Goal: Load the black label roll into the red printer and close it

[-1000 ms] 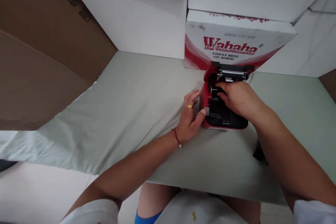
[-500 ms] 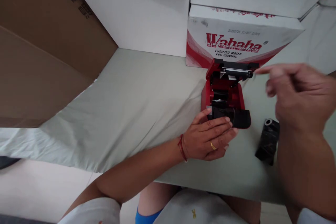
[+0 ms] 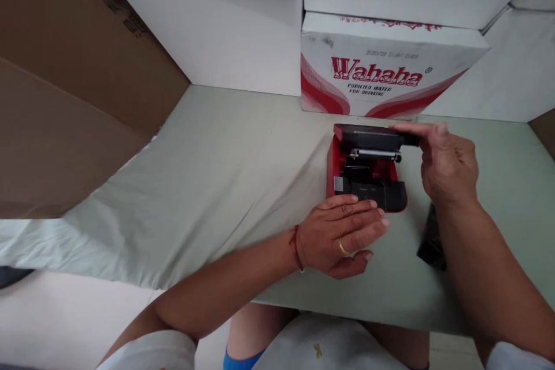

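A small red and black machine, which looks like a label printer, stands on the cloth with its hinged lid partly raised. Inside it a metal bar and shiny black ribbon-like film show. My left hand lies flat with fingers stretched out along the printer's black front edge. At the lid's right end is my right hand, its index finger along the top and the other fingers curled by the edge. A black roll or tube-like piece lies on the cloth, partly hidden behind my right forearm.
Behind the printer stands a white and red Wahaha water carton, with white boxes stacked around it. A big brown cardboard box fills the left side. Pale green cloth covers the table, wrinkled towards its front edge.
My right hand has moved left and down onto the lid. The lid has swung down from nearly upright to partly closed. My left hand has slid slightly back along the printer's front.
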`<control>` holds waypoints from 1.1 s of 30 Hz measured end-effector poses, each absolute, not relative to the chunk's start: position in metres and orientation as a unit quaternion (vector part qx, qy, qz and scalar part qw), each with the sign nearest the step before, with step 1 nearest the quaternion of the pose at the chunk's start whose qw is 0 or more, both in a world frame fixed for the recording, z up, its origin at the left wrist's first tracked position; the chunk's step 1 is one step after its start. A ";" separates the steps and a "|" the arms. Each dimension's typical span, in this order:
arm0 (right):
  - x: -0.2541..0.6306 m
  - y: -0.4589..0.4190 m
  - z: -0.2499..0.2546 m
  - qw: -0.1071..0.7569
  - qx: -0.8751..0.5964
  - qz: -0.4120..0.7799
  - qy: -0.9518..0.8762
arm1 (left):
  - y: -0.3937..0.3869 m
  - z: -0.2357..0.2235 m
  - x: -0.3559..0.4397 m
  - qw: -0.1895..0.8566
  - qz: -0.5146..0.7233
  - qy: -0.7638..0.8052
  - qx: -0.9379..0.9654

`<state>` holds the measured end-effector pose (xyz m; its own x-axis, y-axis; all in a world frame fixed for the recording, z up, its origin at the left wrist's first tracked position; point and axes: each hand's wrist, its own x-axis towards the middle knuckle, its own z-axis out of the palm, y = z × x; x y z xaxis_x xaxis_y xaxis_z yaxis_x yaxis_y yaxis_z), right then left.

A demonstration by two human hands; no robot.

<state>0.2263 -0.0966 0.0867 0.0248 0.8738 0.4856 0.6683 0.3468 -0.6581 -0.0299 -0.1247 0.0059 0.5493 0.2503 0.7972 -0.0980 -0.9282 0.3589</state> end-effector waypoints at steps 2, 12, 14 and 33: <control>0.222 -0.109 0.092 0.470 -0.544 0.132 -0.683 | -0.124 0.006 -0.030 0.208 0.470 0.036 0.857; 0.221 -0.145 0.069 0.369 -0.539 0.115 -0.748 | -0.125 0.008 -0.031 0.146 0.483 0.052 0.862; 0.220 -0.148 0.069 0.367 -0.538 0.100 -0.752 | -0.125 0.006 -0.031 0.165 0.474 0.051 0.863; 0.197 -0.185 0.053 0.394 -0.425 -0.056 -0.813 | -0.074 -0.005 -0.046 0.573 0.468 0.285 0.609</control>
<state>0.1973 -0.1853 0.0530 -0.3278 0.6471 0.6883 0.7350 0.6324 -0.2445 -0.0462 -0.0738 -0.0055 0.3991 0.8838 0.2440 -0.1904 -0.1805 0.9650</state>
